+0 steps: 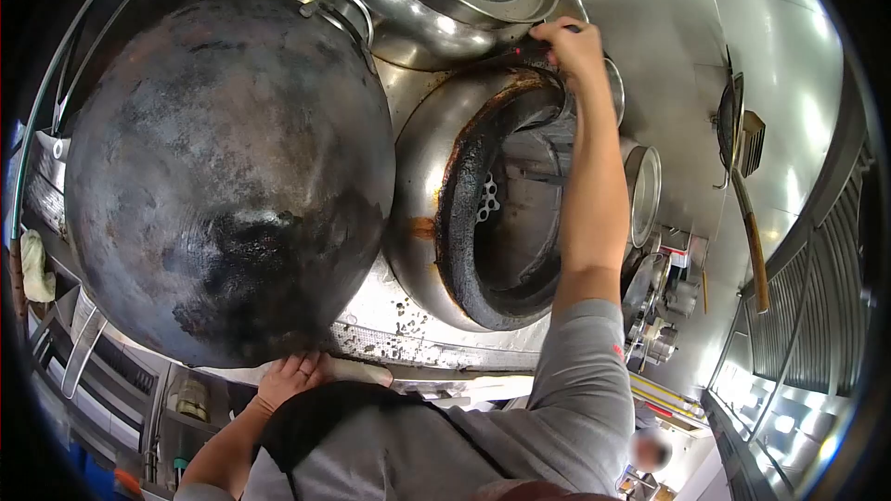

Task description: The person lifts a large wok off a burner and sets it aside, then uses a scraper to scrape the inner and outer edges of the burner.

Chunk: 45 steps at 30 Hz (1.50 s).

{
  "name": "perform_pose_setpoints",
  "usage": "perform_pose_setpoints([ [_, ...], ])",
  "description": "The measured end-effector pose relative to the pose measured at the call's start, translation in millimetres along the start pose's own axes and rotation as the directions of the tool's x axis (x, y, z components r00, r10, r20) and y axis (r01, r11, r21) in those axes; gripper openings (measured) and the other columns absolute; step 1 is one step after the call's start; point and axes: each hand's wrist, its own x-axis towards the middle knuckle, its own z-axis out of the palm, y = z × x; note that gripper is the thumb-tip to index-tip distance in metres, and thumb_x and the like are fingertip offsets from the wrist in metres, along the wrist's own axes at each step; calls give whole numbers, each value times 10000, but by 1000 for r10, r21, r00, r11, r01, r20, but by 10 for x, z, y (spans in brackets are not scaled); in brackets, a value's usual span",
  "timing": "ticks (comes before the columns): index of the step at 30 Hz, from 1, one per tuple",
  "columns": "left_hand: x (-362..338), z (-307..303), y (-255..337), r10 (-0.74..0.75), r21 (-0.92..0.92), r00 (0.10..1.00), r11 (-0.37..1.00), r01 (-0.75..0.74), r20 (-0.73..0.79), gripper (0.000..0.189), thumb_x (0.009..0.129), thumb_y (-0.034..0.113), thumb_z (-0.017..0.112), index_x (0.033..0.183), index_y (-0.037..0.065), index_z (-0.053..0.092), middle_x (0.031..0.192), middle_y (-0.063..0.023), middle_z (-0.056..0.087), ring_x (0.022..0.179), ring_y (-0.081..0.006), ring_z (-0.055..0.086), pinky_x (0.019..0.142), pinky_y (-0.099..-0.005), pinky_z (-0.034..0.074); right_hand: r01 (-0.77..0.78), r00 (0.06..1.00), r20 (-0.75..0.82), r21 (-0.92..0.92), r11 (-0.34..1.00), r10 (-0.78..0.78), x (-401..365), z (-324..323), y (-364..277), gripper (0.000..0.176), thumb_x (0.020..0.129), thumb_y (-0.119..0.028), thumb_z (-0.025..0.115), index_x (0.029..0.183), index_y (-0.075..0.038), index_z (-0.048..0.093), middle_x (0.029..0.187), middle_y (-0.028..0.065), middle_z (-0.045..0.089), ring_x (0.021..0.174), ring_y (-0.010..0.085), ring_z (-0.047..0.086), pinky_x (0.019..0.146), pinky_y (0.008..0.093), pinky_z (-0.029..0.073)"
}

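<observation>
A large blackened wok (232, 176) is tipped so that its sooty underside faces me, left of the burner. My left hand (295, 378) is at its lower edge, fingers curled against the rim and their tips partly hidden. My right hand (574, 48) reaches over the far rim of the round wok burner (455, 176). Its fingers are closed around a small dark thing too hidden to name. Black crust coats the burner's inner ring, and a metal piece with holes (487, 198) shows inside.
A steel pot (445, 9) stands behind the burner. A round metal lid or pan (643, 195) is at the right. A strainer (730, 121) and a long-handled tool (750, 241) hang on the steel wall. Another person (650, 450) is in the background at lower right.
</observation>
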Motion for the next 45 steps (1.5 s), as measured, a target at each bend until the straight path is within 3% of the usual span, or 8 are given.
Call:
perform_pose_setpoints([
  [5, -81, -22, 53, -4, -32, 1000, 999, 4, 23, 440, 910, 389, 632, 1249, 108, 652, 1276, -109, 628, 1156, -287, 581, 961, -400, 479, -39, 999, 30, -10, 999, 40, 66, 173, 295, 130, 750, -155, 788, 738, -55, 705, 576, 7, 541, 429, 105, 397, 408, 287, 298],
  [13, -42, -52, 44, -24, -30, 996, 999, 26, 80, 433, 909, 344, 562, 1273, 127, 650, 1329, -85, 623, 1161, -224, 589, 860, -309, 513, 196, 980, 74, -206, 959, -184, 189, 2, 161, 101, 735, -114, 761, 743, -20, 724, 651, 40, 647, 536, 105, 504, 516, 284, 394],
  [26, 12, -69, -42, -6, 22, 997, 1000, 4, 82, 441, 896, 361, 586, 1266, 134, 663, 1298, -75, 631, 1159, -217, 580, 880, -292, 516, 197, 980, 94, -433, 880, -173, 67, -191, -275, 107, 692, -75, 754, 774, -9, 736, 693, 57, 689, 660, 173, 629, 661, 328, 513],
  [30, -64, -5, 16, -12, -26, 993, 1000, 15, 118, 448, 897, 355, 579, 1275, 129, 659, 1291, -83, 631, 1162, -234, 577, 935, -332, 497, 188, 982, 82, -567, 802, -172, 82, 71, 40, 253, 696, -248, 775, 842, -42, 747, 779, 112, 717, 760, 219, 657, 745, 368, 518],
  [36, 11, -42, -9, -7, -37, 999, 999, 9, 50, 450, 884, 356, 624, 1259, 109, 659, 1252, -97, 637, 1143, -255, 582, 968, -386, 468, 178, 983, 101, -273, 945, -156, -27, -331, -126, 235, 642, -258, 796, 778, -68, 766, 706, 105, 708, 702, 204, 660, 705, 340, 519],
  [39, -16, -15, -6, -2, 2, 998, 1000, 2, 69, 464, 881, 362, 631, 1271, 112, 650, 1248, -89, 633, 1130, -255, 587, 959, -403, 465, 197, 968, -121, -183, 963, -221, -189, -822, -289, 205, 656, -225, 797, 751, -49, 755, 661, 53, 678, 613, 159, 602, 619, 302, 489],
  [42, -61, 45, -23, 9, 15, 998, 1000, -10, 70, 478, 872, 364, 641, 1287, 126, 637, 1254, -71, 626, 1111, -246, 590, 918, -410, 468, 42, 935, -304, -416, 909, -183, 50, -1082, 149, 211, 675, -223, 793, 752, -32, 748, 666, 55, 678, 593, 149, 595, 599, 299, 487],
  [45, -24, 21, 9, -9, 19, 998, 1000, 8, 65, 472, 868, 369, 639, 1280, 137, 639, 1256, -56, 621, 1111, -240, 586, 897, -408, 466, -104, 971, -228, -142, 984, 69, 326, -872, 838, 185, 694, -195, 788, 733, -22, 733, 651, 50, 659, 549, 140, 551, 555, 292, 460],
])
